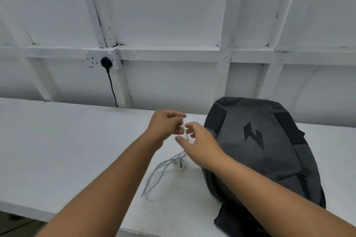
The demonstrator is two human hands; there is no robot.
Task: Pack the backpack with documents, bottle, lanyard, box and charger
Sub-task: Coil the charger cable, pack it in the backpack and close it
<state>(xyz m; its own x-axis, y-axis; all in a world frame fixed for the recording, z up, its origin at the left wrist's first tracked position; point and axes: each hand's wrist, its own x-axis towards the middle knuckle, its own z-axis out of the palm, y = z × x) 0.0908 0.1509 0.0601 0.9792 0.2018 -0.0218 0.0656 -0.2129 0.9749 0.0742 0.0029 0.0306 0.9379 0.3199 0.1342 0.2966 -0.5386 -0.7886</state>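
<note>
1. At the far left, on the white panelled wall [173, 5]: a double socket [101, 57] with a black plug [106, 62] in its right-hand outlet and a black cord [112, 88] dropping behind the table [57, 140].
2. Left hand [165, 124], raised over the white table near its far edge: pinches the upper end of the white charger cable [169, 159] between thumb and curled fingers, fingertips pressed together on it.
3. Below the two hands: hangs in slack loops from the grip down to the tabletop and trails toward the near edge; meets the white charger adapter [180, 165], lying on the table just beside the backpack's left side.
4. Right hand [200, 144], just beside the left and nearly touching it: curls its index and middle fingers round the same cable slightly lower down, thumb stretched out leftward beneath them.
5. At the right: dark grey backpack [279, 140], lying flat on the table, front panel up, black zigzag logo [254, 136] showing, top toward the wall, lower part crossed by the right forearm.
</note>
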